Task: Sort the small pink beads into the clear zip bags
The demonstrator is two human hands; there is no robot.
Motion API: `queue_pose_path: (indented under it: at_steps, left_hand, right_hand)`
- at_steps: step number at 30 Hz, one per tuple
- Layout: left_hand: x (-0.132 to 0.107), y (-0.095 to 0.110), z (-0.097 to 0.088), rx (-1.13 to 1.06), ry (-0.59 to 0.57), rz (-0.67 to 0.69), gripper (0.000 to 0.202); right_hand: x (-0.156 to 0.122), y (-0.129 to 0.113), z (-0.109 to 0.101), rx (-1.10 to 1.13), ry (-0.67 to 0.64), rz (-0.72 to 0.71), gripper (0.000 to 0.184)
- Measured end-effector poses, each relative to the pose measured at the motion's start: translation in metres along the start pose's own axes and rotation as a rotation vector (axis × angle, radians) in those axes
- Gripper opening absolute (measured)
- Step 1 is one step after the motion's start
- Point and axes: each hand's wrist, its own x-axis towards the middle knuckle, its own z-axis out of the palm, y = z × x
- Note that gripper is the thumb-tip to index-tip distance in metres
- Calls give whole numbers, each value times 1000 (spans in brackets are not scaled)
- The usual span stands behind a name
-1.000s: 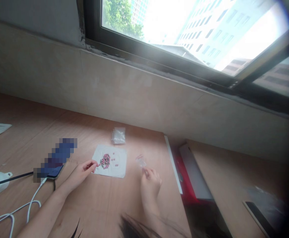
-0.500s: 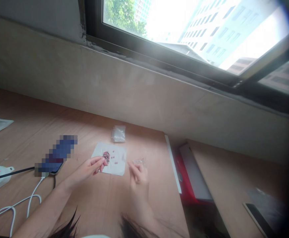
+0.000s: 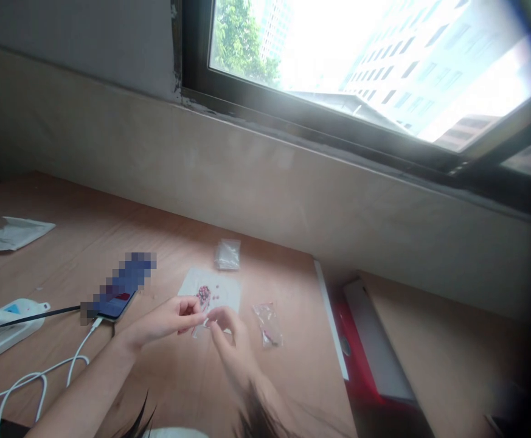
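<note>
My left hand (image 3: 178,314) is closed in a pinch over the near edge of a white sheet (image 3: 233,289). My right hand (image 3: 231,331) meets it from the right, thumb and forefinger curled together by the left fingertips. Whatever lies between the fingers is too small to make out. Just beyond the hands, a small pile of pink and dark beads (image 3: 204,294) rests on the sheet, with several loose pink ones beside it. Right of my right hand lies a clear plastic bag (image 3: 268,325) with a little pink in it.
Behind the sheet sits a stack of clear bags (image 3: 228,254). To the left are a phone (image 3: 121,298) on a white cable (image 3: 77,350), a power strip (image 3: 7,328) and a white packet (image 3: 14,234). A red container (image 3: 360,359) stands past the table's right edge.
My right hand has moved left from beside the clear bag to my left fingertips, uncovering that bag. My left hand stays near the beads. The view has shifted slightly.
</note>
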Motion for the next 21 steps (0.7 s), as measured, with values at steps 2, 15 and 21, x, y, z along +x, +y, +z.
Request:
queue_pose_path:
  at_steps: [2, 15, 21]
  left_hand:
    - [1, 3, 1, 40, -21, 7, 26]
    - [-2, -22, 10, -199, 9, 33, 27]
    - [3, -16, 10, -239, 112, 67, 31]
  right_hand:
    - [7, -4, 1, 75, -39, 98, 16]
    - [23, 20, 18, 545, -196, 222, 28]
    - [34, 13, 18, 519, -154, 211, 23]
